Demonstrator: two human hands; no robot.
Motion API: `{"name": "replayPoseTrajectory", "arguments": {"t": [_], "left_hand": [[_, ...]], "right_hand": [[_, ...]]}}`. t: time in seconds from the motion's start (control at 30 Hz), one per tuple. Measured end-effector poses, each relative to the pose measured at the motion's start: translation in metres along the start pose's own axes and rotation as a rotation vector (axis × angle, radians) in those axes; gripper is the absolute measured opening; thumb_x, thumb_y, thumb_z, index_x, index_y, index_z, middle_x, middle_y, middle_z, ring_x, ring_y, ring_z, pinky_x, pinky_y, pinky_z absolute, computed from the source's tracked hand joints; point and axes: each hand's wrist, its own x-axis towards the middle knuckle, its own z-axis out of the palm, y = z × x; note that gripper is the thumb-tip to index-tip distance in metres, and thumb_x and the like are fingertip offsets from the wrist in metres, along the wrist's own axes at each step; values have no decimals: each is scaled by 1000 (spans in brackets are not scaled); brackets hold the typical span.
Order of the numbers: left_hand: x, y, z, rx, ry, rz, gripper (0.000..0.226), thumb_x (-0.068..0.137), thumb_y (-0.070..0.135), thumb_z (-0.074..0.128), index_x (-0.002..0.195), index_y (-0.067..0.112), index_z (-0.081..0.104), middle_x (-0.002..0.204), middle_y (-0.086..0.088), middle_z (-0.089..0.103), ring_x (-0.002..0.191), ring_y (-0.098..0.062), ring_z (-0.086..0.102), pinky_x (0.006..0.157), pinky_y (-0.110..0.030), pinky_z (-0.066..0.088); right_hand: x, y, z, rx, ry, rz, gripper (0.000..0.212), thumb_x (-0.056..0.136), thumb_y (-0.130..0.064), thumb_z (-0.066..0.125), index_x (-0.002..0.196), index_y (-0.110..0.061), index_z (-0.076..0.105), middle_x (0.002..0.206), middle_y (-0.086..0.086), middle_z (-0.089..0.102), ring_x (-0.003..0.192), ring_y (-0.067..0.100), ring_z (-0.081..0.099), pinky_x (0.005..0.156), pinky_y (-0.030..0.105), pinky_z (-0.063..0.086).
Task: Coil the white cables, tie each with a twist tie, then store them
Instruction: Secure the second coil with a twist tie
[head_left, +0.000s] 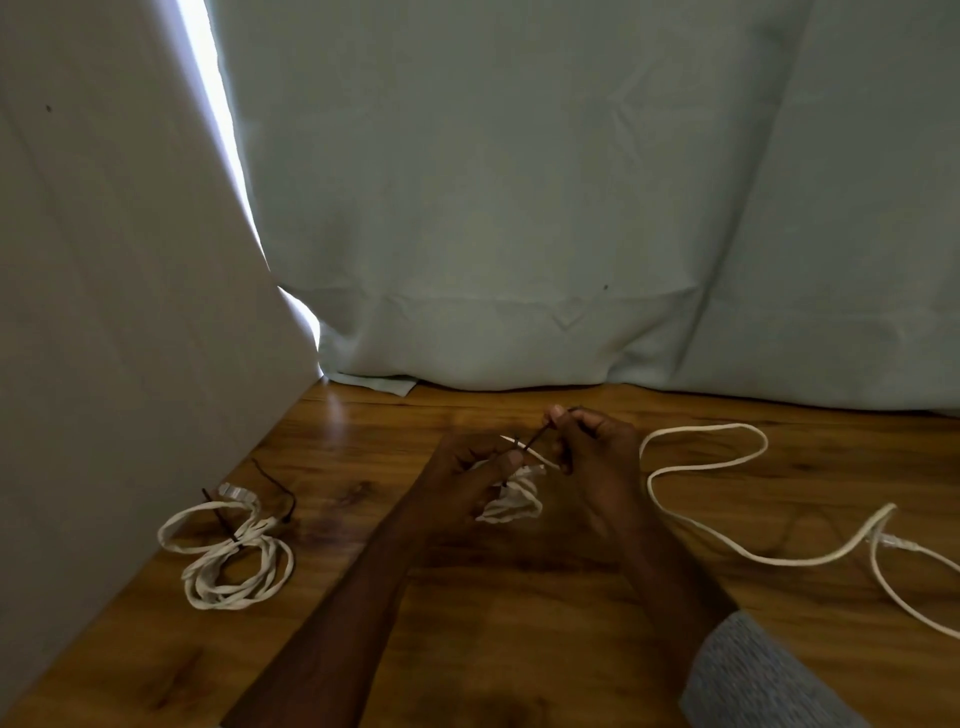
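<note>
Wooden floor (519, 597) runs up to a pale curtain (571, 208). Nearest, the left hand (470, 467) grips a small coil (511, 501), which hangs just below both hands. The right hand (597, 447) pinches a dark tie (537, 435) slanting up-right from the coil. A tied coil (228, 553) lies left; a loose cable (727, 493) trails right.

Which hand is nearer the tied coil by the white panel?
Left. The left hand is the closer one to the tied coil, though apart from it. The right hand is farther off, beyond the left, pinching a dark twist tie.
</note>
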Motion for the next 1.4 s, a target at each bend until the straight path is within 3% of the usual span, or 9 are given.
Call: {"name": "replayPoseTrajectory", "arguments": {"t": [0.27,0.4,0.53,0.63,0.83,0.93,1.1,1.23,1.4], "left_hand": [[0,-4,-2,1,0,-97,24,100,12,52,103,0,73,50,11,46,41,-6,34,41,-20,25],[-2,-9,0,1,8,-161,25,101,13,52,98,0,73,53,3,47,40,-8,34,41,-20,25],[-2,-8,2,-17,21,-166,22,97,21,57,89,11,75,56,-10,43,37,-9,34,40,-19,27],[-2,-5,2,-15,17,-153,26,100,18,56,82,18,75,55,-11,44,36,-8,35,39,-19,26],[-4,-1,3,-9,43,-158,38,101,10,51,77,24,77,51,4,56,35,-4,41,38,-16,30],[-4,2,2,4,31,-118,28,101,9,50,83,6,73,56,4,62,39,-4,49,39,-16,34],[-4,6,-1,-34,14,-100,24,101,-1,43,93,-11,64,52,8,61,36,1,49,38,-12,35],[-4,6,-3,-72,20,-122,23,101,-2,43,104,-8,64,55,8,64,38,1,51,38,-11,36],[-2,0,-6,-79,53,-97,23,100,1,46,97,-1,68,55,5,63,35,-1,45,36,-13,33]], "right_hand": [[5,5,-5,64,126,89,22,95,-18,68,86,1,73,60,5,62,50,8,53,50,26,40],[3,-5,1,139,-93,20,20,100,-17,59,113,-10,73,95,1,77,62,4,58,49,19,42],[-2,-11,6,57,-339,-40,26,102,-9,54,109,-26,71,100,-2,78,71,3,63,55,19,47],[-8,-16,8,67,-399,-31,22,97,-6,61,107,-23,72,108,14,75,70,7,66,57,18,49],[-8,-18,4,-24,-346,-84,12,90,-5,71,95,-14,75,88,8,79,70,11,71,55,22,47],[-7,-17,1,-93,-383,-132,19,88,-2,72,92,-20,79,89,0,79,78,14,71,59,26,51],[-10,-19,0,-67,-470,-134,19,88,5,68,94,-11,78,80,-2,76,62,8,63,49,19,44],[-10,-17,-2,-44,-500,-153,17,88,6,67,94,-7,76,82,0,75,65,24,60,49,25,46],[-9,-16,-2,-48,-494,-151,16,89,8,65,93,-4,75,81,0,75,67,24,62,51,25,50]]}}
